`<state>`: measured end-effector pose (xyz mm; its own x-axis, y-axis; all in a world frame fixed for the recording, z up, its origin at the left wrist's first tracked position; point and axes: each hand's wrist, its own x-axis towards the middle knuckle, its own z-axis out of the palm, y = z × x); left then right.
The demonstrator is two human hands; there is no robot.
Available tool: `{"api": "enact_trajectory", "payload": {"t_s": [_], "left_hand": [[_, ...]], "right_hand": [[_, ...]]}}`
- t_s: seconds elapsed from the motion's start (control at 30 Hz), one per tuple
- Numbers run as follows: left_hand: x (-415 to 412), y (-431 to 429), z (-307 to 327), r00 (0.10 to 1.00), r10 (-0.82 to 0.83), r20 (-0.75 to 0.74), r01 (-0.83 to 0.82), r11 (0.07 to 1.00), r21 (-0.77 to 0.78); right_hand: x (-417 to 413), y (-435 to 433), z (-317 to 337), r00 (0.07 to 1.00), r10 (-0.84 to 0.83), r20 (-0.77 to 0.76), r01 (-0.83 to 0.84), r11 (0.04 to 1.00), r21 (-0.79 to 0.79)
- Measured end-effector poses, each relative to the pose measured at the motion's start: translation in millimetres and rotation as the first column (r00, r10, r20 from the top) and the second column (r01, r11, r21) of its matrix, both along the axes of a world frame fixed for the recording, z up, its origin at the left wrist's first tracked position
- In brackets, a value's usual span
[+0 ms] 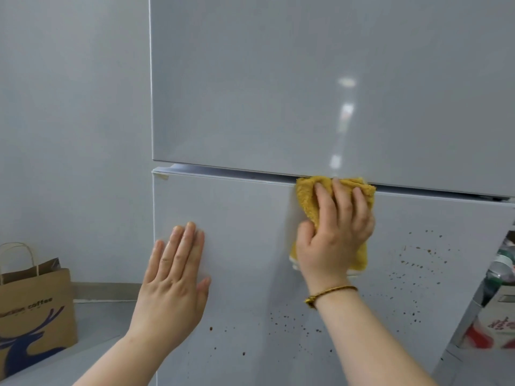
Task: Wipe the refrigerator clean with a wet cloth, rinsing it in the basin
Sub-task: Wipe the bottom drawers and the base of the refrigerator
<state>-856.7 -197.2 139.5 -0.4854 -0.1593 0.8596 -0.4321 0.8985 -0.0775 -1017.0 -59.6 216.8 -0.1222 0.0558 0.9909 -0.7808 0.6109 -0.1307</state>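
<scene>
Right hand [333,240] gripping the cloth [312,199] wipes the fridge [250,218] door, left hand [175,277] flat against it; the brown specks [412,263] below likely come next.

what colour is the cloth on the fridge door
Mustard yellow cloth, seen in the head view.

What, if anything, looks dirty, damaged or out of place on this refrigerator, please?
Brown specks are spattered over the lower door, below and right of the yellow cloth that the right hand holds against it. The door also stands ajar at its right edge, showing bottles inside.
</scene>
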Motion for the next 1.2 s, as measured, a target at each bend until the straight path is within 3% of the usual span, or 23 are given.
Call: {"api": "enact_trajectory", "payload": {"t_s": [0.07, 0.23, 0.33, 0.53, 0.6, 0.67, 0.77, 0.8, 0.87, 0.93, 1.0, 1.1, 1.2], "left_hand": [[0, -1, 1, 1.000, 0.002, 0.013, -0.003, 1.000, 0.009], [3, 8, 8, 0.999, 0.012, 0.030, -0.015, 0.997, 0.081], [-6, 24, 9, 1.000, -0.012, -0.004, 0.012, 0.998, 0.062], [-55, 65, 6, 0.992, -0.057, 0.114, 0.070, 0.992, -0.107], [-69, 69, 0, 0.989, -0.053, 0.135, 0.071, 0.988, -0.136], [-77, 65, -8, 0.994, -0.045, 0.104, 0.062, 0.985, -0.163], [-81, 61, -12, 0.997, -0.028, 0.069, 0.040, 0.984, -0.176], [-80, 60, -9, 0.998, -0.025, 0.060, 0.035, 0.983, -0.180], [-79, 62, -11, 0.998, -0.038, 0.058, 0.047, 0.985, -0.168], [-79, 64, -13, 0.997, -0.047, 0.063, 0.057, 0.985, -0.162], [-79, 66, -12, 0.996, -0.054, 0.065, 0.063, 0.988, -0.143], [-80, 68, -11, 0.996, -0.056, 0.071, 0.064, 0.991, -0.116], [-80, 71, -11, 0.995, -0.059, 0.078, 0.068, 0.991, -0.116]], "right_hand": [[21, -23, -1, 0.999, 0.031, 0.032, -0.031, 0.999, -0.012], [39, -41, -10, 0.966, 0.159, -0.204, -0.060, 0.905, 0.421], [3, -6, -13, 0.936, 0.179, -0.301, 0.004, 0.854, 0.520], [-87, 81, -52, 0.943, 0.004, -0.332, 0.151, 0.885, 0.440], [-102, 99, -66, 0.980, -0.046, -0.194, 0.108, 0.941, 0.322], [-100, 98, -75, 0.997, -0.056, 0.059, 0.051, 0.996, 0.080], [-73, 68, -64, 0.952, -0.012, 0.307, 0.083, 0.972, -0.220], [-63, 55, -57, 0.962, 0.001, 0.273, 0.054, 0.979, -0.196], [-54, 45, -58, 0.997, -0.002, 0.071, -0.004, 0.997, 0.075], [-62, 52, -59, 0.991, 0.032, -0.128, 0.009, 0.951, 0.309], [-82, 72, -53, 0.968, 0.041, -0.247, 0.064, 0.912, 0.404], [-121, 111, -46, 0.976, -0.019, -0.219, 0.096, 0.933, 0.347], [-138, 138, -44, 0.991, -0.060, 0.119, 0.057, 0.998, 0.026]]}}
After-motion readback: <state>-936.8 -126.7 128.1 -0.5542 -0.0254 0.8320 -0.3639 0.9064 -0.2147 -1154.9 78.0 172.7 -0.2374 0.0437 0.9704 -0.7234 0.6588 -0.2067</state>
